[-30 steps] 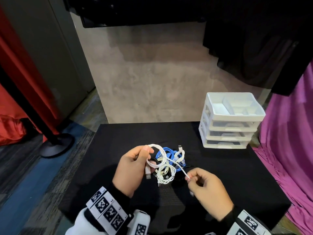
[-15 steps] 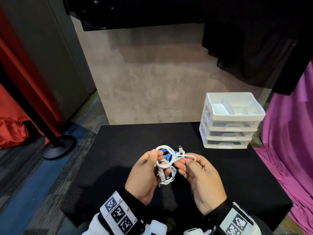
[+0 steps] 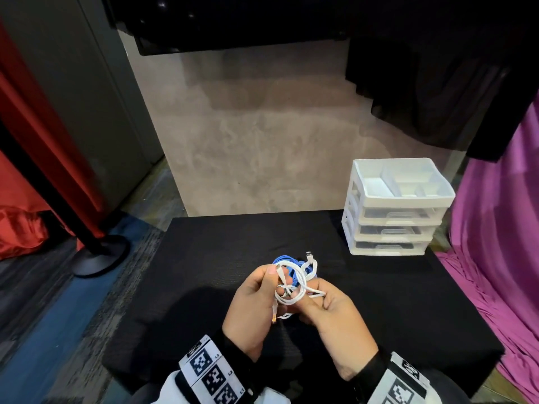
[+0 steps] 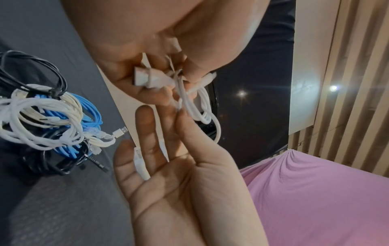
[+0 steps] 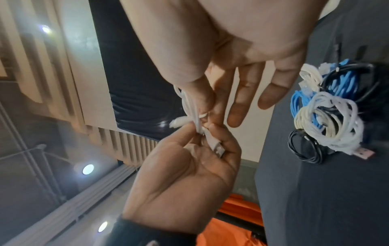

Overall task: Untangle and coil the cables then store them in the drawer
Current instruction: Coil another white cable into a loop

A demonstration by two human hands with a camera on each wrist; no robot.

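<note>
Early yet: left hand (image 3: 256, 304) and right hand (image 3: 335, 319) both pinching one white cable (image 3: 291, 293), lower centre, half-coiled; tangled pile (image 4: 48, 119) left untouched; drawer unit (image 3: 396, 208), right, closed.

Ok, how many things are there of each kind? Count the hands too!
Hands: 2, left hand and right hand, both pinching the white cable
White cable: 1
Pile of tangled cables: 1 (too tangled to count)
Drawer unit: 1
Table: 1
Total: 6
</note>
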